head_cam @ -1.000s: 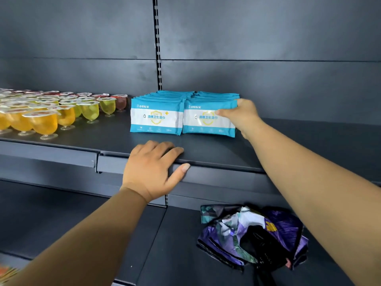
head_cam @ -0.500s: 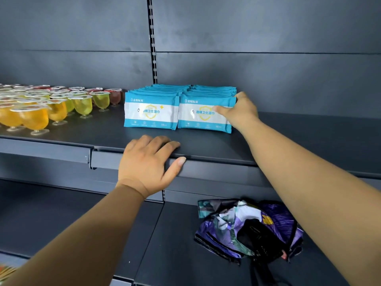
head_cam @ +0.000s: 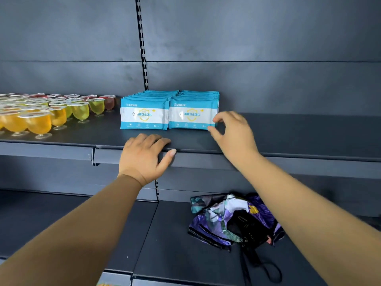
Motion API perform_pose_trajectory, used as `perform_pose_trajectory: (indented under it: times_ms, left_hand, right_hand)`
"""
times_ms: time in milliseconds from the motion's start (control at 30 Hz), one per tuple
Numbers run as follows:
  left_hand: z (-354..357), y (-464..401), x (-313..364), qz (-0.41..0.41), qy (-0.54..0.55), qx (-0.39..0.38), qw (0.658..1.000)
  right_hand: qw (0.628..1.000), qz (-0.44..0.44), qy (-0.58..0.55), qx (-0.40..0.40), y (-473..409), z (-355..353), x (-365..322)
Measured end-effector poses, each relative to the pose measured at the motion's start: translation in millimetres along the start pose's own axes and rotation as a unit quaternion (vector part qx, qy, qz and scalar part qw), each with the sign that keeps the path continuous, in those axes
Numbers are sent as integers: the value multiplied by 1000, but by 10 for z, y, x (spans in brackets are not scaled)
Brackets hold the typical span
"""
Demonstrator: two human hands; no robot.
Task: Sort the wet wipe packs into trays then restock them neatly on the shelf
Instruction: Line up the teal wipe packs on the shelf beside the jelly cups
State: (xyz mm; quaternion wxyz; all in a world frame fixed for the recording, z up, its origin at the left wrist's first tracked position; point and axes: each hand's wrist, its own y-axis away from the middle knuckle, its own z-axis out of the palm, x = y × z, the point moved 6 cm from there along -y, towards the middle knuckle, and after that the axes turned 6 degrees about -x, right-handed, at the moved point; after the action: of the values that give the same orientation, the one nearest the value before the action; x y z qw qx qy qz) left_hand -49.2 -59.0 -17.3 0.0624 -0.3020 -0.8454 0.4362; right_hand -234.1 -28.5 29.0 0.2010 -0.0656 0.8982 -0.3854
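Head camera view of a dark, matte metal store shelf (head_cam: 288, 137), where two rows of wet wipe packs (head_cam: 169, 112) stand upright side by side against the back panel. The packs are flat, glossy plastic pouches, turquoise with a white band and printed lettering, and each row runs back behind its front pack. The right hand (head_cam: 233, 133) sits at the lower right corner of the front pack in the right-hand row, thumb and forefinger parted in a loose pinch with their tips at the pack's edge; whether they actually grip it cannot be told. The left hand (head_cam: 144, 155) lies palm down on the shelf's front lip, fingers curled flat over the top and thumb pressed against the front face, holding nothing. To the left on the same shelf stand rows of small clear jelly cups (head_cam: 41, 118), stemmed and foil-lidded, filled with yellow, green and red gel. On the lower shelf lies a crumpled purple patterned fabric bag (head_cam: 218, 221) with a black strap.
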Motion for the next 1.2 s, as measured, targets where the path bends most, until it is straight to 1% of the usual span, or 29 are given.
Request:
perform_pose_trajectory:
  times_ms: [67,100,167,233,300,400,467,567,633,700,767,867,933,967,1000,1100,1133,1200]
  left_hand:
    - [-71,19,1,-21,30,15,999]
    - [-126,79,35,-36,55,31,997]
    - [-236,263,170,-63,104,58,991]
    - [-269,569,400,-76,138,60,986]
    - [-157,956,700,-70,170,23,983]
    - [169,1670,1134,-65,205,-68,974]
    - [437,2253,1426,-72,217,-125,965]
    - [804,3221,1862,-82,242,-227,940]
    - [1022,3857,2151,-95,263,-308,910]
    - [1213,4418,2455,-108,279,-386,873]
    - [1373,4889,2725,-118,278,-447,842]
    - [1611,5529,3061,-123,271,-501,812]
    - [1730,5829,3185,-140,271,-526,794]
    - [1830,6016,3272,-149,270,-532,789]
    - [1873,6110,3296,-156,267,-536,786]
    - [2032,6371,3369,-183,240,-549,780]
    - [2068,6424,3391,-180,223,-546,787]
    - [2077,6514,3442,-164,192,-525,812]
  right_hand:
    - [994,-92,15,49,391,-69,-150]
    - [992,-115,13,59,602,-83,-179]
    - [992,-122,6,44,952,-37,-176]
    - [993,-120,4,22,1279,45,-148]
    - [994,-109,12,-9,1618,182,-56]
    - [994,-75,15,-71,2247,493,189]
    - [991,-40,14,-128,2785,735,429]
    - [976,24,14,-215,3719,1076,833]
    - [956,77,21,-282,4393,1301,1118]
    - [927,128,25,-351,5076,1504,1402]
    - [893,173,34,-413,5698,1652,1624]
    - [848,237,46,-472,6463,1817,1897]
    - [802,304,47,-512,6812,1898,2036]
    - [778,327,57,-534,7043,1972,2138]
    - [763,353,52,-539,7153,1999,2195]
    - [715,449,12,-536,7499,2127,2321]
    - [701,474,-2,-532,7580,2197,2345]
    - [669,528,-42,-521,7774,2334,2353]
